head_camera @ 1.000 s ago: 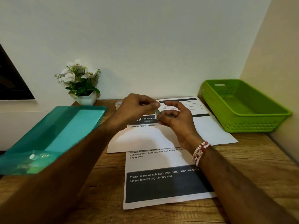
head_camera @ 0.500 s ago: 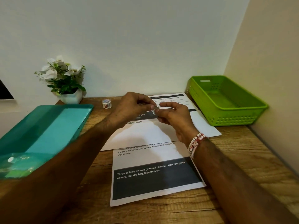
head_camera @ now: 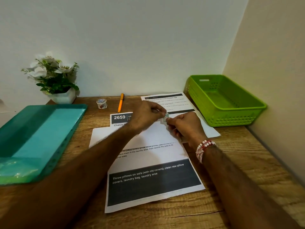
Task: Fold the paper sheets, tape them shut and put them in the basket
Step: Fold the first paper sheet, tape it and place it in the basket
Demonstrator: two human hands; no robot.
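Observation:
A small pale piece of tape [head_camera: 165, 117] is pinched between my left hand [head_camera: 146, 117] and my right hand [head_camera: 186, 126], just above the papers. Under the hands lies a folded white sheet [head_camera: 158, 135] on top of a printed sheet [head_camera: 148, 182] with a dark band. A third printed sheet [head_camera: 175, 101] lies behind them, beside the green basket [head_camera: 231, 119] at the right, which holds nothing. A small tape roll [head_camera: 101, 103] stands on the table at the back.
An orange pen [head_camera: 120, 103] lies next to the tape roll. A teal plastic folder [head_camera: 38, 138] covers the left of the wooden table [head_camera: 247, 162]. A white pot of flowers [head_camera: 56, 80] stands back left. Walls close the back and right sides.
Both hands have lowered toward the folded sheet, still pinching the tape piece. The view shifted, and the pen and tape roll have come into sight.

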